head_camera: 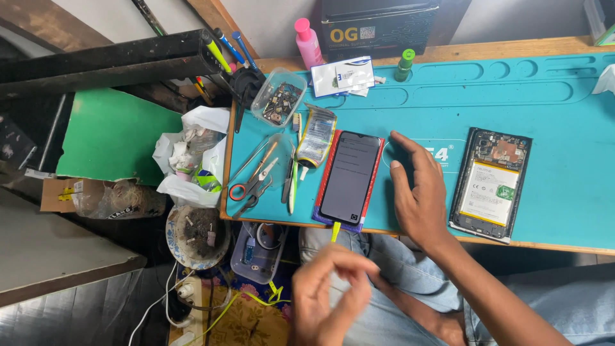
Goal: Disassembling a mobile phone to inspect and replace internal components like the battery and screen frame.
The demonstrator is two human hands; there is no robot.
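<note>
Teal matting [544, 128] covers the desk. Right hand [419, 192] rests flat, fingers released, beside a dark-screened phone [350, 176]. Left hand [330, 298] hovers below, fingers loosely curled, empty.

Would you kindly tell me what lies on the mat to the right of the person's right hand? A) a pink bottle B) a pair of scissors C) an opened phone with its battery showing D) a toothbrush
C: the opened phone, battery exposed, lies on the mat just right of the right hand; the other items sit further left.
</note>
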